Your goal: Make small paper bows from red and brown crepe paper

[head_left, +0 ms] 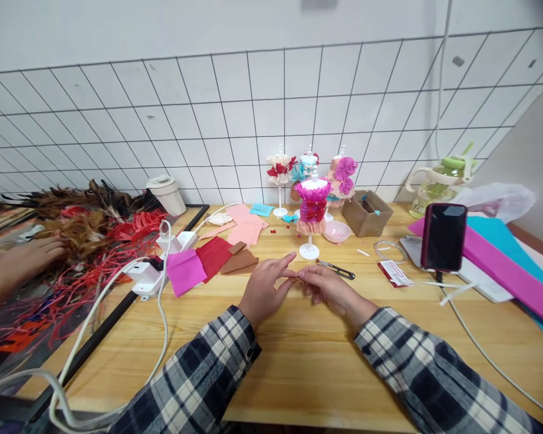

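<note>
My left hand and my right hand meet over the wooden table, fingertips pinched together. Between them is a small brownish scrap, mostly hidden by the fingers; it looks like crepe paper. Just behind my right hand lies a pair of small dark scissors. A miniature dress form in a magenta, red and pink paper dress stands upright beyond my hands. To the left of my left hand, brown paper, red paper and magenta paper lie partly overlapping.
More dressed forms stand by the tiled wall, near a cardboard box and a pink bowl. A phone stands at right. White cables and a power strip lie left. Another person's hand touches feathers.
</note>
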Demonstrator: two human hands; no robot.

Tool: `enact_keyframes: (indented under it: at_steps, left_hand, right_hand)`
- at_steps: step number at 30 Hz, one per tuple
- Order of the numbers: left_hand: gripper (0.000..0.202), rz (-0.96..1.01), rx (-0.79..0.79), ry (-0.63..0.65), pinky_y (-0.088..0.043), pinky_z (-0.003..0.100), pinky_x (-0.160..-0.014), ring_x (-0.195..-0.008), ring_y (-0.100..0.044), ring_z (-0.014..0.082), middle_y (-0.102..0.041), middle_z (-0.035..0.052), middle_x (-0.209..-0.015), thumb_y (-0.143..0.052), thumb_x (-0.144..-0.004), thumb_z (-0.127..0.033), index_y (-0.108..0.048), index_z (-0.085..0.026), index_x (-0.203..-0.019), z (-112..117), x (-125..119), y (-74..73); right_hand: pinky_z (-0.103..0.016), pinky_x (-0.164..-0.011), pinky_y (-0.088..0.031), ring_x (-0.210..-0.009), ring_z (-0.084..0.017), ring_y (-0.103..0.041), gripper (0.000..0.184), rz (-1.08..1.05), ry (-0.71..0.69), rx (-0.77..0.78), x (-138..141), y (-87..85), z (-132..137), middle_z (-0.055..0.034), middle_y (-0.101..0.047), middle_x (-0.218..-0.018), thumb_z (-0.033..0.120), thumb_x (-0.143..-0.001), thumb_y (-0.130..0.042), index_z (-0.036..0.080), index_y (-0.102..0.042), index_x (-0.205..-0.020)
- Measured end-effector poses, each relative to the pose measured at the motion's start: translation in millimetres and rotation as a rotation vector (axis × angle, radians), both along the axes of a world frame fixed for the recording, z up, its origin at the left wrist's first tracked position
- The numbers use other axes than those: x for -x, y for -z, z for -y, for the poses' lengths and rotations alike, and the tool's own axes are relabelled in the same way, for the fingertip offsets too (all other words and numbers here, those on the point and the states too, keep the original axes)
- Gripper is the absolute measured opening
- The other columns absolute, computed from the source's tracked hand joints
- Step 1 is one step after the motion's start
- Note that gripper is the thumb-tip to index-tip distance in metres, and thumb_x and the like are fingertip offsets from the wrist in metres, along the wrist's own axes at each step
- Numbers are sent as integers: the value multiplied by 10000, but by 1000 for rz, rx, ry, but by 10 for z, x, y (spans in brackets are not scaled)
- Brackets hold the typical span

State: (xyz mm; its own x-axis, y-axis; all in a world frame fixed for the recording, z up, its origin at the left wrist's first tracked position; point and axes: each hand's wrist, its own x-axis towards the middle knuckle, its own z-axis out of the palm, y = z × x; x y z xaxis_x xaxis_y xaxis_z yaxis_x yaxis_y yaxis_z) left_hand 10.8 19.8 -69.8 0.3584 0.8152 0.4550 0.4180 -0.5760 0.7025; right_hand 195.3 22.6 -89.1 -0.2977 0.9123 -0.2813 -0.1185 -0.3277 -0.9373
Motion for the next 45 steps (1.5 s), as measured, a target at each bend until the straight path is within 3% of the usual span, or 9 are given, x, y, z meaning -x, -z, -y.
enact_keyframes:
  at_steps: [5, 10, 16, 20, 24, 31, 36, 42, 45]
  left_hand:
    - [515, 159, 93, -96, -363, 393, -1010, -1129, -531, 224, -640, 77, -1165, -597, -798, -224, -493, -230, -1302, -37, -22, 30]
    - [318, 290, 479, -90, -469, 330, -840, -908, -625, 222, -690, 85, -937, -577, -805, -451, -695, -164, -873, -125, -48, 114]
    - [211, 235, 388, -125, -466, 316, -836, -872, -629, 214, -697, 80, -889, -714, -695, -369, -692, -172, -765, -111, -96, 173]
    - [135, 125, 270, -120, -463, 321, -811, -830, -627, 211, -696, 61, -826, -689, -721, -328, -687, -193, -719, -93, -86, 155]
    - [124, 30, 188, -64, -459, 316, -797, -822, -623, 209, -696, 54, -804, -656, -756, -325, -700, -214, -721, -77, -80, 141]
    - [156, 2, 203, -91, -471, 307, -771, -805, -638, 203, -700, 67, -817, -653, -764, -332, -695, -184, -738, -62, -95, 121]
    - [153, 23, 242, -146, -474, 296, -770, -805, -640, 190, -702, 59, -830, -655, -755, -320, -682, -169, -755, -68, -92, 115]
    - [154, 44, 241, -152, -477, 293, -775, -812, -641, 188, -702, 52, -832, -652, -757, -323, -677, -171, -748, -79, -78, 136]
    - [274, 97, 269, -164, -474, 300, -799, -814, -637, 177, -686, 42, -835, -654, -758, -339, -662, -177, -979, -98, -44, 179]
  right_hand:
    - [-162, -393, -374, -511, -67, -474, 316, 2, 142, -93, 0, -24, -21, 21, -575, -673, 428, -632, -745, 177, -617, -774]
    - [-210, -417, -407, -516, -95, -452, 308, 155, 281, -301, 11, -2, -45, 24, -537, -623, 462, -655, -705, 185, -630, -767]
    - [-220, -427, -383, -520, -111, -462, 267, 210, 220, -378, 51, 32, -14, 16, -538, -622, 440, -728, -636, 186, -616, -807]
    - [-241, -550, -438, -731, -151, -566, 295, 310, 193, -510, 54, 9, 2, -48, -646, -900, 371, -743, -624, 191, -640, -975]
    - [-267, -636, -451, -810, -172, -580, 190, 437, 190, -620, 54, 20, -9, -64, -656, -920, 346, -733, -639, 187, -677, -829]
    - [-273, -655, -450, -704, -146, -579, 252, 232, 169, -430, 42, 71, -48, -31, -658, -767, 403, -729, -647, 162, -638, -806]
    - [-253, -615, -428, -755, -155, -601, 334, 149, 120, -335, 36, 9, -38, -52, -689, -891, 427, -693, -678, 168, -658, -904]
    - [-219, -520, -387, -613, -114, -547, 325, 148, 154, -307, 46, 55, -58, -27, -659, -733, 436, -631, -734, 155, -654, -775]
    - [-210, -465, -374, -562, -110, -521, 361, 161, 224, -322, 8, 52, -75, -24, -641, -683, 478, -650, -714, 154, -657, -799]
